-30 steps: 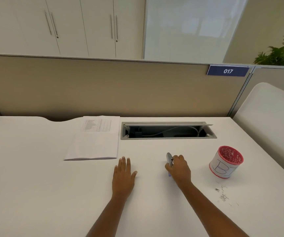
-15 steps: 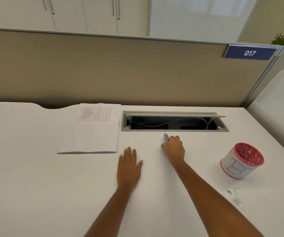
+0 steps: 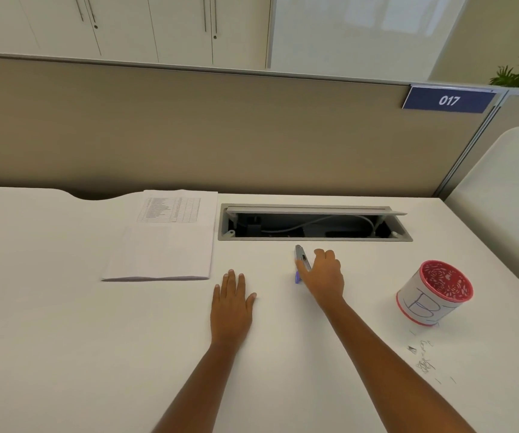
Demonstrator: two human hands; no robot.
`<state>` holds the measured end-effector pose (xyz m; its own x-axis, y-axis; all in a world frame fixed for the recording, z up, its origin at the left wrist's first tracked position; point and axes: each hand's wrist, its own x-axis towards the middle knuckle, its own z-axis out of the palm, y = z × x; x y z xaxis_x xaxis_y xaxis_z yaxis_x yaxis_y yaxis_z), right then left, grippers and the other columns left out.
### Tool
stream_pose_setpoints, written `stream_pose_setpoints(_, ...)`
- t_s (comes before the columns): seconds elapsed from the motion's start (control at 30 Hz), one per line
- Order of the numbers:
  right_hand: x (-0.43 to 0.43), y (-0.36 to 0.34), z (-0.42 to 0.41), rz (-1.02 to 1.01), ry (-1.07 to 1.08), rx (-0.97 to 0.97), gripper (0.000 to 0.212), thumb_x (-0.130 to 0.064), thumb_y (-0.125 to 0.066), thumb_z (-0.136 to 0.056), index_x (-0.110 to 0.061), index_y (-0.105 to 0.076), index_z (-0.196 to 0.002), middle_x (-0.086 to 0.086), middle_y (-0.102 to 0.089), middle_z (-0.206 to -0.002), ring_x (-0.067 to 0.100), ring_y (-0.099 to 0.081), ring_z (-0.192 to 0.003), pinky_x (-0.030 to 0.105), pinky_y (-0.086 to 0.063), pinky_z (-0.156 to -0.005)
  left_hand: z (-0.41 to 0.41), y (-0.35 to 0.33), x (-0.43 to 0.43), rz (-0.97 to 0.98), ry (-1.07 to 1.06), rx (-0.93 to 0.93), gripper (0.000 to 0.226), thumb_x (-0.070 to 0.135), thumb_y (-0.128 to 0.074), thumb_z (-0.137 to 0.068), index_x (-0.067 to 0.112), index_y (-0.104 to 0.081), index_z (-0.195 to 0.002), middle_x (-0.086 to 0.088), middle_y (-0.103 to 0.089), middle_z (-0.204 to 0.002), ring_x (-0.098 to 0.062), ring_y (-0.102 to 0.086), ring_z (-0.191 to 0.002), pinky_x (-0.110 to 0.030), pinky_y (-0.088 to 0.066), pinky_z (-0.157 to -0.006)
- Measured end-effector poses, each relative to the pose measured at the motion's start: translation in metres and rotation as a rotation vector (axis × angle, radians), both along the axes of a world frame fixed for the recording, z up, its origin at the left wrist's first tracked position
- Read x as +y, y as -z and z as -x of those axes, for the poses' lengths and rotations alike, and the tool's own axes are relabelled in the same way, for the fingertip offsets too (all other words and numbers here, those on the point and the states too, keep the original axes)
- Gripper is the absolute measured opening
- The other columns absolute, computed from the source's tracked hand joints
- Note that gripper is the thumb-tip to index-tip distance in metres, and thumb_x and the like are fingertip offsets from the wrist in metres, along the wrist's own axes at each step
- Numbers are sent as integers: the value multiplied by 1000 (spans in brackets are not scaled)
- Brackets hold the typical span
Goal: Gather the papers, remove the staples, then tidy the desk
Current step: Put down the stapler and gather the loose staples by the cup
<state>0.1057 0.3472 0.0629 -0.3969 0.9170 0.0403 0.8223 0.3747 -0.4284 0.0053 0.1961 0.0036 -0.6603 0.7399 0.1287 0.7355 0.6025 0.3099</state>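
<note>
- White bench (image 3: pixel 64 339).
- White papers (image 3: pixel 164 245), a grey printed table at the top.
- Silver and purple staple remover (image 3: pixel 299 260).
- Red cup (image 3: pixel 433 295), white floral pattern inside, white label with blue lettering.
- Navy sign (image 3: pixel 448 100), white "017".
- Beige partition (image 3: pixel 189 129).

Office cubicle: partition (image 3: pixel 220 129), numbered sign (image 3: pixel 448 100), white desk (image 3: pixel 64 339).

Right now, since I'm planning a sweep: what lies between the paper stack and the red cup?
Head view: the right hand holding the staple remover.
</note>
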Motion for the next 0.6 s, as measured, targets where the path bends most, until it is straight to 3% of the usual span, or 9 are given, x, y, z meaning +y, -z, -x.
stream_pose_setpoints(0.17,-11,-4,-45,-58,-1,188,36,-24,-52,-91,-5,-53,-122,15,-52,-128,27,-51,-115,33,-46,-92,-13,-4,-5,4,-21,-19,78,42,2,-96,4,-65,-111,-18,-66,-115,-30,-65,-105,-43,-53,-82)
stream_pose_setpoints(0.4,-21,1,-136,-107,20,198,21,2,-53,-85,2,-66,-102,21,-63,-109,34,-56,-105,36,-45,-87,-38,-17,-19,34,6,15,76,39,0,-97,4,-68,-105,-18,-69,-109,-29,-67,-99,-43,-55,-74)
stream_pose_setpoints(0.6,-16,16,-203,90,95,30,36,-11,-57,-88,-2,-55,-122,18,-54,-130,35,-46,-122,42,-37,-103,-60,-12,-42,56,27,23,78,40,0,-97,4,-69,-104,-19,-69,-108,-31,-68,-97,-45,-56,-72)
